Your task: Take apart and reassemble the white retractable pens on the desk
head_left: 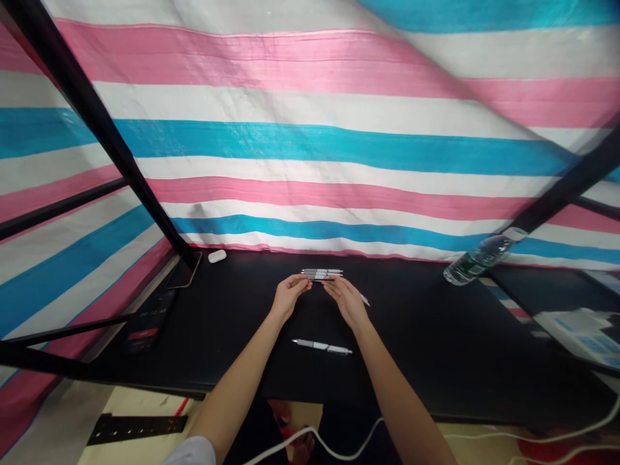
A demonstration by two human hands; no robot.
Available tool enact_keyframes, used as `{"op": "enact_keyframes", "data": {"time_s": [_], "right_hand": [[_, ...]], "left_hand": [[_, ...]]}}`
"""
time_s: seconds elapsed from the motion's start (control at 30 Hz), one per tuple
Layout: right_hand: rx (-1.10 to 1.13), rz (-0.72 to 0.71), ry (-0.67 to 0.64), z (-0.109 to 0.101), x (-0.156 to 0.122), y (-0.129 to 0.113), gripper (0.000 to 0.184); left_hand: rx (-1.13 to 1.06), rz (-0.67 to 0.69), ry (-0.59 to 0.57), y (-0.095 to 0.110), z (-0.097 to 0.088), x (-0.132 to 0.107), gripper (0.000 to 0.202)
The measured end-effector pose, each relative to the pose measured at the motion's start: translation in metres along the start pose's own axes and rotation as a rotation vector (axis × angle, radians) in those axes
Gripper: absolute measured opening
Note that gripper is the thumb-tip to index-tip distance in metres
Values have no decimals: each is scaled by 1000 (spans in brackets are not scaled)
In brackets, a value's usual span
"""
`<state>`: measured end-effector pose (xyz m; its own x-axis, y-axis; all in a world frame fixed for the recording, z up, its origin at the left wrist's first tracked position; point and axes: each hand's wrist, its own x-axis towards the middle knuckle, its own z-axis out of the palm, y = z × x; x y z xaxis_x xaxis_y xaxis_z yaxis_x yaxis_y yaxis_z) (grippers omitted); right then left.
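Backdrop: a striped pink, white and blue tarpaulin (310,148), crossed by a black metal frame pole (92,119). Surface: a matte black tabletop (426,349).

Items at the far left of the tabletop: a white rounded earbud case (217,256) and a black smartphone (183,272). Nearer the table's left edge sits a dark rectangular object (148,316), too blurred to identify. At the far right edge, a clear plastic water bottle (484,256) lies tilted.

Centre: a tight row of slim white pens (322,274) lies flat, side by side. A single white pen with a metal tip (322,347) lies nearer the person, well apart from the row. The tip of a further pen (365,299) shows just beyond the right hand (345,300).

Hands: the left hand (290,296) and right hand reach inward, fingers together, their fingertips at the row's near side. Whether they pinch any pen, I cannot tell.
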<state>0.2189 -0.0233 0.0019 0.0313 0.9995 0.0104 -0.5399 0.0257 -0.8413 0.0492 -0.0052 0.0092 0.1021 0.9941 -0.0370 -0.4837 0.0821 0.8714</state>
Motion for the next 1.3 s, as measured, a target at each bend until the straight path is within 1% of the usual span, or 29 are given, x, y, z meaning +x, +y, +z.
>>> {"op": "enact_keyframes", "data": {"time_s": [0.1,0.23,0.37,0.43,0.53,0.57,0.6,0.67,0.77,0.83,0.9,1.0,1.07,1.13,1.2,1.3], "right_hand": [[-13,43,-37,2,-1,3,32],[5,65,-39,3,-2,3,30],[48,63,10,1,-1,0,30],[72,52,48,-1,1,-2,29],[92,37,77,-5,4,-3,28],[94,36,80,-7,5,-4,28],[94,34,84,-8,5,-4,28],[95,33,93,-10,6,-3,29],[96,33,90,-11,7,-2,30],[86,32,84,-12,7,-1,30],[72,27,87,-11,7,-2,29],[66,19,96,-10,6,-3,28],[69,23,94,-10,6,-4,28],[77,28,100,-9,5,-5,29],[83,30,111,-9,5,-5,30],[73,23,112,-8,5,-5,31]], "left_hand": [[27,0,0,-2,-1,0,31],[59,13,-10,-4,-2,0,31],[123,47,-42,-1,-4,2,41],[196,100,-25,5,-8,4,42],[389,212,87,15,-19,9,32],[476,268,133,18,-25,11,27],[592,338,180,20,-30,12,22],[836,445,210,22,-40,13,15],[1106,467,224,17,-51,13,15],[1196,471,242,12,-55,12,16],[1235,470,250,9,-56,11,10],[1214,430,233,12,-54,10,3],[1112,389,220,16,-50,10,5],[926,346,202,21,-43,10,9],[689,300,169,23,-36,10,17],[373,190,104,21,-26,10,26]]}}
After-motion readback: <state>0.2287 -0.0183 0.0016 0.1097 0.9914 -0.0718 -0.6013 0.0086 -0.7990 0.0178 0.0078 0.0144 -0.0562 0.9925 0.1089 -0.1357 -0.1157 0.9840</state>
